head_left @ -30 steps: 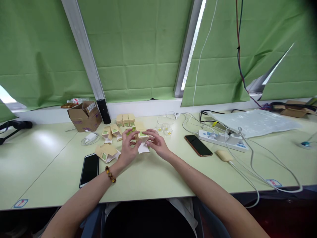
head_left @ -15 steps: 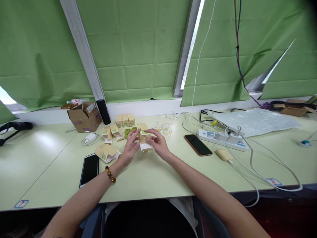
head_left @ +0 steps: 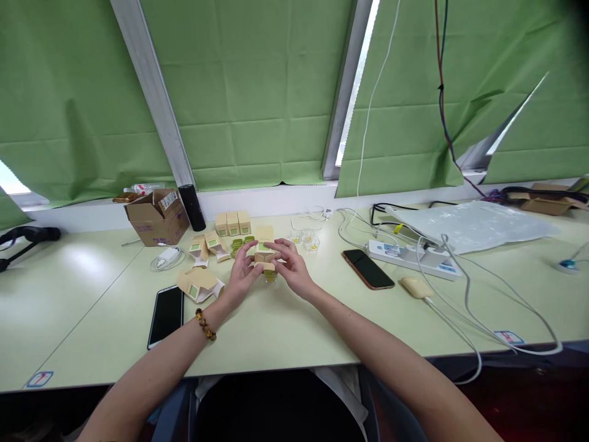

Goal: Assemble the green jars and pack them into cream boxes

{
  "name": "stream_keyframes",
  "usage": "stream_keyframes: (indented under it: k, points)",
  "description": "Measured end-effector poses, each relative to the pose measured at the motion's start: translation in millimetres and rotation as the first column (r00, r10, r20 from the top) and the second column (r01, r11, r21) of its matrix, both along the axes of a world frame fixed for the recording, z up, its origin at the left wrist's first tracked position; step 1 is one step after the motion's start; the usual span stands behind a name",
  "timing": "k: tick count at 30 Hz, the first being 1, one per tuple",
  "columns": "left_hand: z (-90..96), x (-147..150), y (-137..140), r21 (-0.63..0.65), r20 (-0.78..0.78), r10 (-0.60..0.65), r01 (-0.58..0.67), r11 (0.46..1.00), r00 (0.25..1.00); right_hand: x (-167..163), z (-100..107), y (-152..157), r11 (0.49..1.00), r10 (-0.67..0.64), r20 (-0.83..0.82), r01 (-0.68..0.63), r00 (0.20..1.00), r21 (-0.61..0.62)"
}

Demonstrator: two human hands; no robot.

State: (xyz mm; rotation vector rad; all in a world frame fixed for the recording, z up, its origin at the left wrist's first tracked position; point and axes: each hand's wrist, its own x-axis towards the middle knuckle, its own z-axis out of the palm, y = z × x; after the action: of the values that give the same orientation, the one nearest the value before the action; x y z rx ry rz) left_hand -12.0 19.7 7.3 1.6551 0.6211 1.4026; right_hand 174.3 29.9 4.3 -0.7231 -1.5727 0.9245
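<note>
I have both hands at the middle of the tabletop [head_left: 313, 344], one on each side of a small kraft-paper box [head_left: 264, 255] with a green label. My left hand [head_left: 241, 275] pinches its left side between thumb and fingers; my right hand [head_left: 293, 270] grips the opposite side. A flap stands folded toward me at the box's near edge, and a small clear container [head_left: 270, 277] shows just below it; I can't tell whether it touches the box.

From here, I'd judge the thin paper to be the weak point: squeezing too hard from both sides could buckle the walls, and forcing the flap could crease it askew. A wrist dipping toward me could knock the clear container over.

Just behind my left fingers are small green containers [head_left: 237, 247], near enough for a stray knuckle to scatter them. Beyond my right fingertips stand clear cups [head_left: 311, 244], which look light enough to tip if brushed. Further left lie loose kraft boxes [head_left: 196, 285], flaps out, where my left sleeveless forearm could catch one. Behind, three upright kraft boxes [head_left: 234, 223] stand side by side, well apart from my hands.
</note>
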Motion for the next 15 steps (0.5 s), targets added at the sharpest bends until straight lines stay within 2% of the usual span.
stream_keyframes:
  k: [4,9,15]
  points:
    - [3.5,0.2,-2.8,-0.088,0.047,0.008,-0.004,0.996,0.999,1.1,-0.7,-2.1,0.999,0.04,0.015,-0.041,0.999,0.027]
    - [3.8,1.0,-3.2,-0.066,0.035,0.088,-0.085,0.994,0.996,-0.8,1.6,-7.0,0.997,0.07,-0.001,-0.07,0.998,0.045]
    - [3.8,1.3,-2.1,-0.064,0.047,0.113,-0.11,0.992,0.992,-4.0,2.4,-9.7,0.995,0.103,-0.045,-0.102,0.994,0.02]
